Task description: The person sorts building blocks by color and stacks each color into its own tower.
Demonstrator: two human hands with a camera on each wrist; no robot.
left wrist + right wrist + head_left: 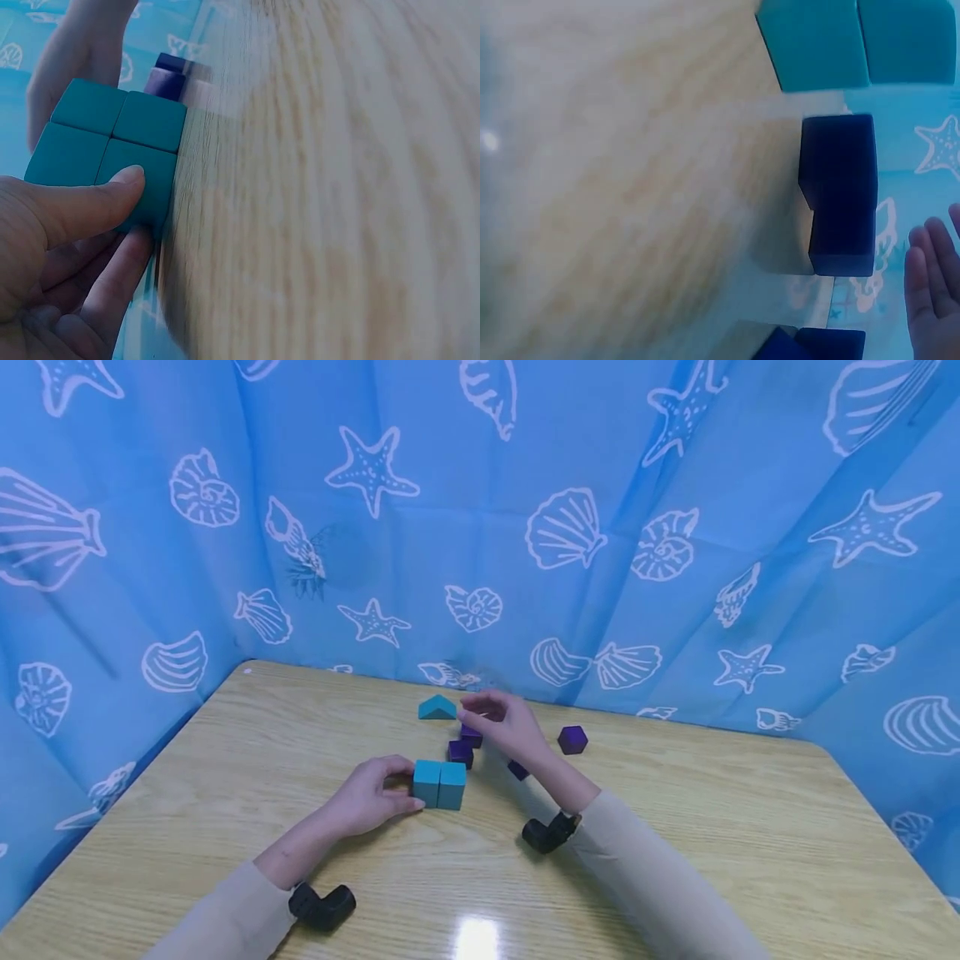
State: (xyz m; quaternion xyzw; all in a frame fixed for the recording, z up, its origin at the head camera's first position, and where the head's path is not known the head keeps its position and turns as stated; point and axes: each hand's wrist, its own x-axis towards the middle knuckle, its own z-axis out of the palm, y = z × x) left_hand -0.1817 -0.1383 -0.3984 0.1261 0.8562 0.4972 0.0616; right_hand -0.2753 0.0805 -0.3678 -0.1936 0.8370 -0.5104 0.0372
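Near the table's middle, my left hand (372, 797) grips the left end of a block of teal cubes (452, 787). The left wrist view shows those teal cubes (88, 107) as a two-by-two face, with the thumb across the near side. My right hand (504, 727) hovers over a pair of dark purple cubes (460, 755) behind the teal ones. In the right wrist view its fingers (924, 285) are extended beside the purple pair (838, 161), holding nothing. A teal triangular block (437, 708) lies just left of the right fingertips.
Another purple block (573, 740) sits to the right of the right hand. A small purple block (517, 770) shows partly behind the right wrist. The wooden table (712, 827) ends at a blue shell-patterned curtain (420, 568).
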